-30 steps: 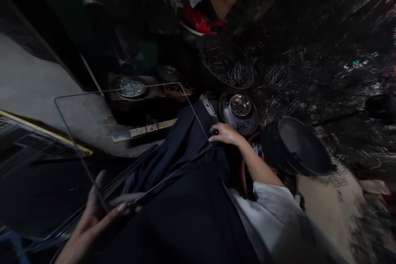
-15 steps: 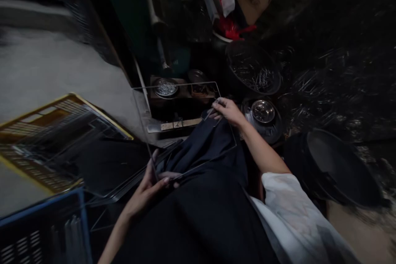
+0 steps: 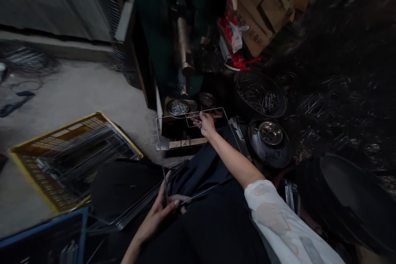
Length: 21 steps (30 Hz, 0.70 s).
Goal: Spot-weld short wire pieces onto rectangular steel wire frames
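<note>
A thin rectangular wire frame (image 3: 229,123) is held over my lap. My left hand (image 3: 162,206) has its fingers and thumb closed around the near left corner. At the far side, my right hand (image 3: 204,124) pinches a small bent wire piece (image 3: 188,123) against the frame's far wire; my fingers partly hide where they meet. Just beyond that wire sits a round dish of small metal pieces (image 3: 178,107), below the metal rod of a green machine (image 3: 185,55).
A yellow crate (image 3: 71,132) with wire parts stands left, with a blue-rimmed crate (image 3: 83,231) nearer. To the right are a dark basin of metal pins (image 3: 262,95), a shiny bowl (image 3: 270,133) and a black round container (image 3: 349,198). Cardboard (image 3: 256,29) lies at the back.
My right hand has moved left along the frame's far wire with the small wire piece. My left hand keeps its corner. The camera view has shifted, showing more of the machine and floor.
</note>
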Tool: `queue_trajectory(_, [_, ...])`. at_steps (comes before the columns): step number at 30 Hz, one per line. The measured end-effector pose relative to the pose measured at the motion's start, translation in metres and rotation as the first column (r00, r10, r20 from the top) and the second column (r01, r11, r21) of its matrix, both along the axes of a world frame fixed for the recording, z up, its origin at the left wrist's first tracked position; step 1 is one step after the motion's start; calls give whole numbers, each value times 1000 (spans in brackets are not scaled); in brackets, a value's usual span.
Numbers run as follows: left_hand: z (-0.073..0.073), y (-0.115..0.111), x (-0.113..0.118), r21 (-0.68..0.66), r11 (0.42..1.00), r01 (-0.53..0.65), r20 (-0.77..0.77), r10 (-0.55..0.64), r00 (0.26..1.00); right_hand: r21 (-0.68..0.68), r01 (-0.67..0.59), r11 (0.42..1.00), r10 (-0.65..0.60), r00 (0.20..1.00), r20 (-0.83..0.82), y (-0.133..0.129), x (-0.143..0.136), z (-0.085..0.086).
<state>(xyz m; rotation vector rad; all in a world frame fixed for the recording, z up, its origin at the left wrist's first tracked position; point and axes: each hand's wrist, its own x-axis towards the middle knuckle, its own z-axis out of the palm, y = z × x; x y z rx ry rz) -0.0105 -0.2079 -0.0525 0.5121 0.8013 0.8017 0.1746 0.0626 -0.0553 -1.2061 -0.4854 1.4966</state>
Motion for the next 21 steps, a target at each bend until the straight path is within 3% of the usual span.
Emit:
queue_trajectory(10, [-12,4,0,-65,997,-37,-74,32,997,24,104,994,-105,993,45,11,-1,-10])
queue_trajectory(14, [-10,5,0,-27,1000,-10,-77,8,997,65,152,986,-156,985,66,17,-3,-13])
queue_trajectory(21, [-11,11,6,35,996,-82,-168,87,982,119,185,976,-194,978,79,24,-5,1])
